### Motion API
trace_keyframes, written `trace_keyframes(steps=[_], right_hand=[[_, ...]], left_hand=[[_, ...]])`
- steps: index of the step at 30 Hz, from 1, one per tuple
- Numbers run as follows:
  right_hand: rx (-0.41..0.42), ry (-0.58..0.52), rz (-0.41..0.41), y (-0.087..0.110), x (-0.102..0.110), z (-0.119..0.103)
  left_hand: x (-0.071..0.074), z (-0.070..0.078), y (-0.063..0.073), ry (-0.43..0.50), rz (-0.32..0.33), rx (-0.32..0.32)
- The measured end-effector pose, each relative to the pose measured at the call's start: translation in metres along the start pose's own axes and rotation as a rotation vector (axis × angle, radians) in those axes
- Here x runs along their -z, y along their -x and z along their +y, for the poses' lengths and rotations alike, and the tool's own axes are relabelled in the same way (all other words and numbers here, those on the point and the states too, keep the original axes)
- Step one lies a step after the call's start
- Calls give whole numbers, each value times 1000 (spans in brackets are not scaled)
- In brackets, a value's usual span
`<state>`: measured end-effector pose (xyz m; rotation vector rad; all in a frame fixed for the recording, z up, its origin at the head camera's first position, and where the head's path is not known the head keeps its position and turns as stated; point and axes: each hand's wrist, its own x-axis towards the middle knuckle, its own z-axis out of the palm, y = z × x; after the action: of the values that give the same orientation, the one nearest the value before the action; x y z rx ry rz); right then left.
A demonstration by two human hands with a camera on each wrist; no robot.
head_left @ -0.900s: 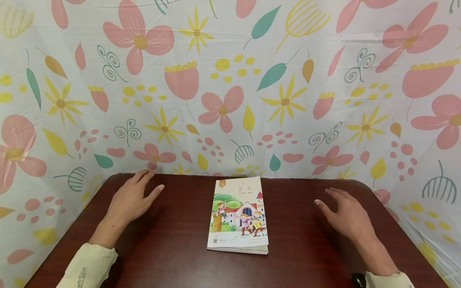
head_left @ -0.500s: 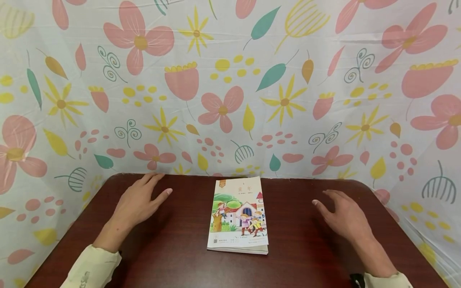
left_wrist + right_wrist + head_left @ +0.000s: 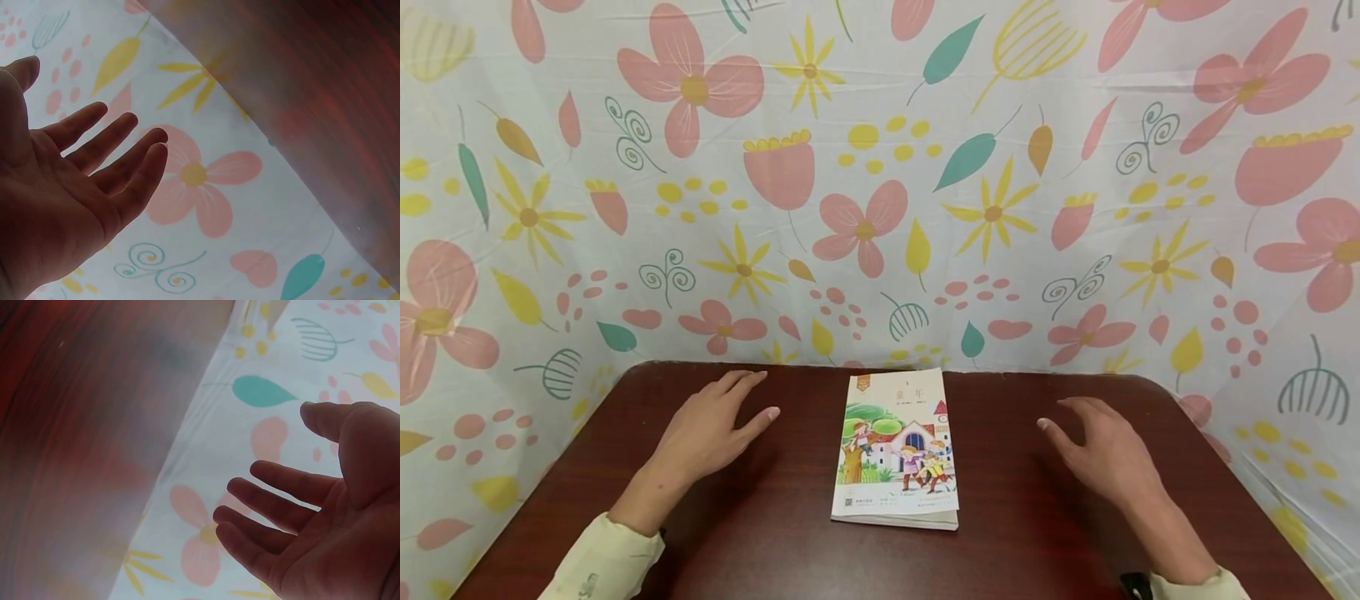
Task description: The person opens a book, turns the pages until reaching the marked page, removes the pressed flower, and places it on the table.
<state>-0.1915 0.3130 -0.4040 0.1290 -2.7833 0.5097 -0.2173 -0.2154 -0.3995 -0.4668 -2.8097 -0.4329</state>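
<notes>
A paperback book (image 3: 895,450) with an illustrated cover of children, a tree and a white house lies flat on the dark wooden table, its front cover up. To its left, my left hand (image 3: 711,433) hovers over the table, fingers spread and thumb toward the book. My right hand (image 3: 1105,450) is to the right of the book, farther from it, with its thumb also turned inward. In the left wrist view the left palm (image 3: 62,194) holds nothing. Relaxed fingers (image 3: 281,506) of the right hand show in the right wrist view, likewise holding nothing.
The reddish-brown table (image 3: 1015,533) has rounded back corners. A white curtain (image 3: 880,108) printed with flowers and leaves hangs along its back and both sides, close to the edges.
My left hand has moved right and slightly down, closer to the book. The right hand has shifted a little left, toward the book. The book has stayed put.
</notes>
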Motion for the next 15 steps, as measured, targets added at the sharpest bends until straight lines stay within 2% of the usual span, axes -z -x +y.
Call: trace_keyframes(steps=[15], right_hand=[[40, -16, -1, 6, -3, -20]], left_hand=[[-11, 26, 4, 20, -61, -48]])
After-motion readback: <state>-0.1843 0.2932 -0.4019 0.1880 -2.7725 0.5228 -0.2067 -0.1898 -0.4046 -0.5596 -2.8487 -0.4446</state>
